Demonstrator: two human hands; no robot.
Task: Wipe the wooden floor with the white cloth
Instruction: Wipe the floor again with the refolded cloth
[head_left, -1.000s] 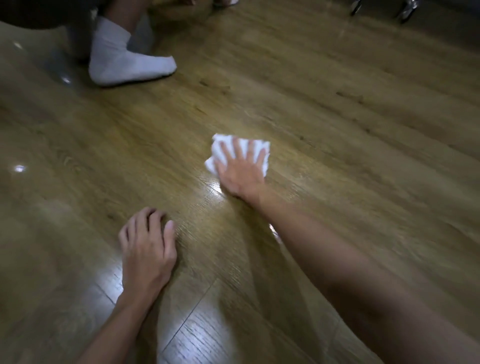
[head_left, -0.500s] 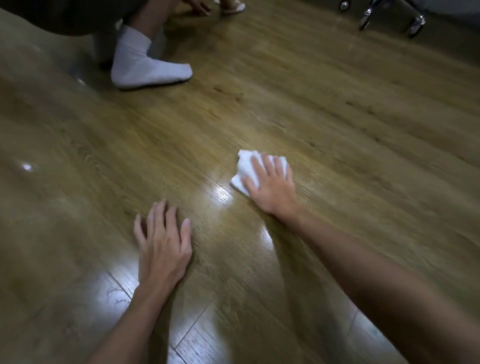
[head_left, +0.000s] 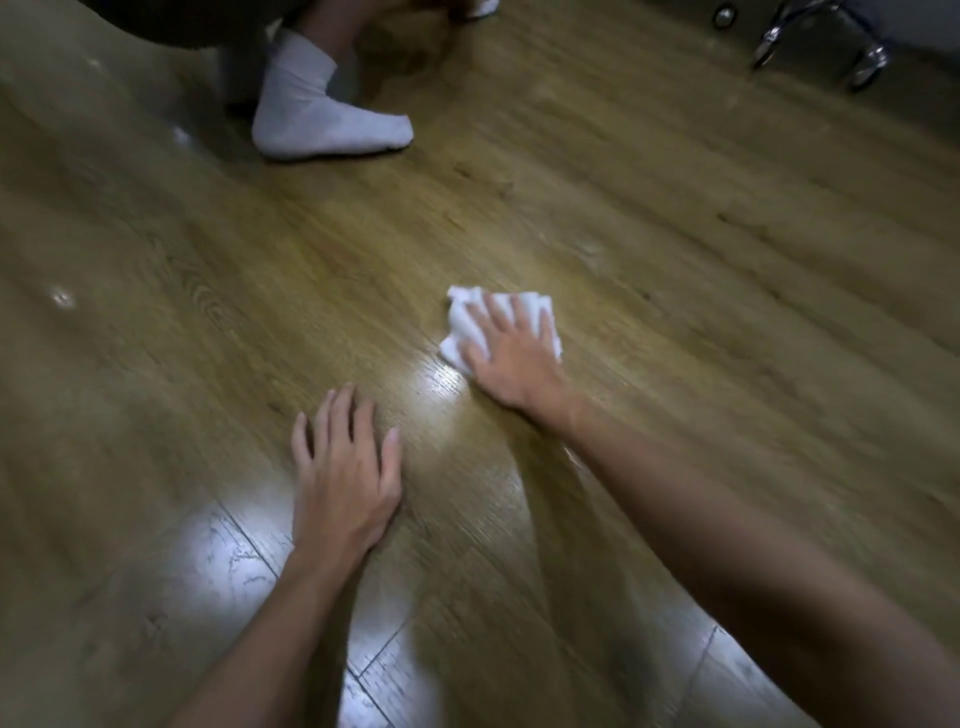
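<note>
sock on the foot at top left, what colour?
White, plain; the sock shows in the head view, the only one, on the wooden floor.

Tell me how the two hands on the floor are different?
The right hand presses on the white cloth; the left hand rests on the bare wooden floor. The right hand reaches farther out, while the left hand sits closer in. Both lie flat with fingers spread.
</note>
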